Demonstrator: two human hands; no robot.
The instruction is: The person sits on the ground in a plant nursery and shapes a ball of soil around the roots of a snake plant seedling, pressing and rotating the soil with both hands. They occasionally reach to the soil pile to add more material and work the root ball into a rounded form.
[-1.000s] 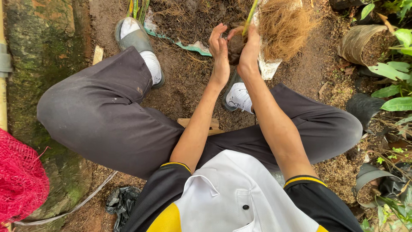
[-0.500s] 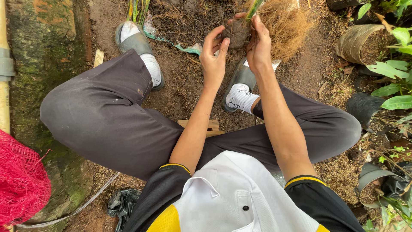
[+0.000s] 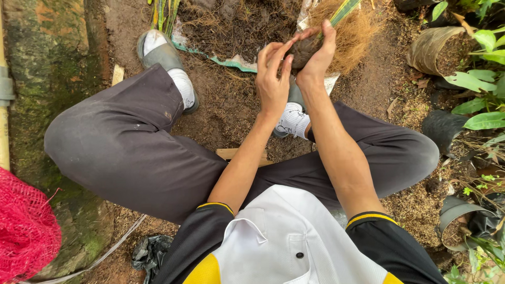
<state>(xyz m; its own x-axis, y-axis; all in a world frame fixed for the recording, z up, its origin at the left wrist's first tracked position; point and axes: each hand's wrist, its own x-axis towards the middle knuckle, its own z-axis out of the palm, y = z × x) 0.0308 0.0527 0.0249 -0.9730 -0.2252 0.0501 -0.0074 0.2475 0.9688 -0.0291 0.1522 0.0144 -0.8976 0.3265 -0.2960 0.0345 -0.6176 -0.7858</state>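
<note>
My right hand [image 3: 318, 55] grips a dark clump of soil and roots [image 3: 304, 50] belonging to a small plant, whose green and yellow striped leaf [image 3: 344, 10] sticks up past the top edge. My left hand [image 3: 272, 79] is cupped against the left side of the same clump, fingers spread and touching it. Both hands are raised above my right foot in a white sock [image 3: 292, 120]. Behind them lies a heap of brown coconut fibre [image 3: 357, 37].
I sit on bare soil with grey trousers [image 3: 126, 147] and knees spread. A pile of dark soil on a plastic sheet [image 3: 236, 26] lies ahead. Empty black nursery bags [image 3: 442, 126] and leafy plants [image 3: 478, 79] are at right, red netting [image 3: 23, 231] at lower left.
Both hands have drawn the root clump nearer to me and lower, away from the fibre heap. The left hand has closed in around its side.
</note>
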